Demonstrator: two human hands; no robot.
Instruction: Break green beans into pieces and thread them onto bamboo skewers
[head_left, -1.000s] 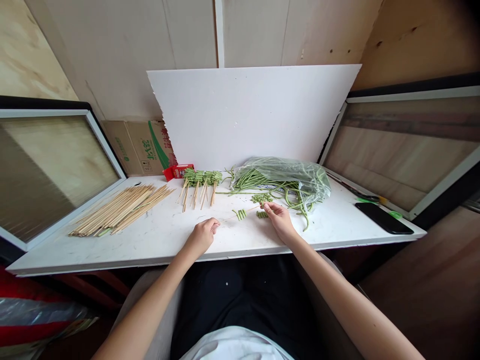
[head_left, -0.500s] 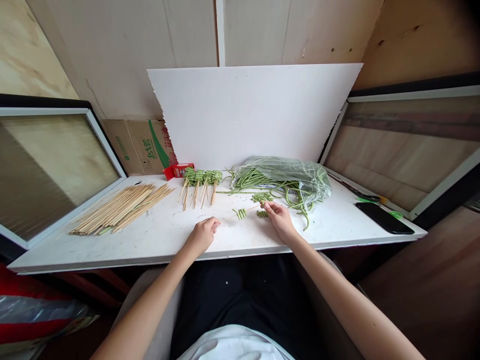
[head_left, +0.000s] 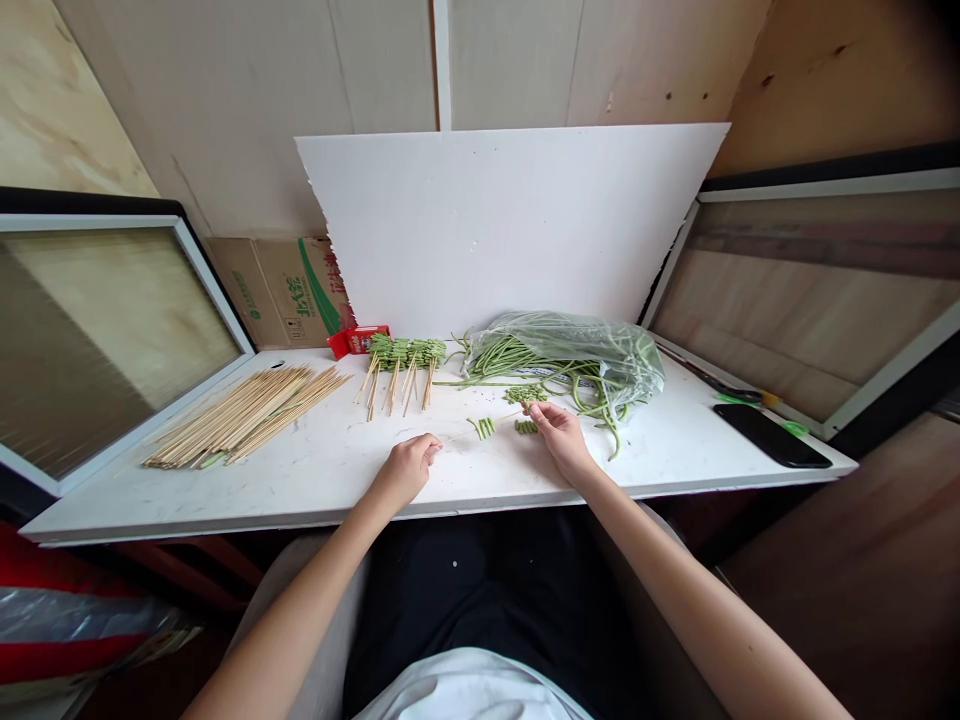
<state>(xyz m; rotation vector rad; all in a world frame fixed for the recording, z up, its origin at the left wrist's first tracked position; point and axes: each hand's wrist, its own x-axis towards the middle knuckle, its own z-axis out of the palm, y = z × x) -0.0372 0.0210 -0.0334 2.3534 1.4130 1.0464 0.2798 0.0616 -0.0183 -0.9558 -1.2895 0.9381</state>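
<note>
My left hand [head_left: 410, 468] is closed around the near end of a thin bamboo skewer [head_left: 455, 438], which slants up to the right. Several short green bean pieces [head_left: 482, 428] are threaded side by side along its middle. At the far end my right hand [head_left: 553, 432] is closed in a pinch on a small bean piece [head_left: 525, 406] by the skewer's tip; the fingers partly hide it. Just beyond the right fingers lies a small heap of cut bean pieces [head_left: 523, 394]. More cut pieces [head_left: 526, 427] lie beside that hand, partly covered by it.
Loose skewers [head_left: 247, 415] lie at the left. Filled bean skewers [head_left: 406, 352] are stacked by a red box [head_left: 365, 340]. Long beans [head_left: 504, 358] spill from a clear plastic bag [head_left: 600, 345]. A black phone [head_left: 772, 436] lies at the right of the white table [head_left: 315, 500].
</note>
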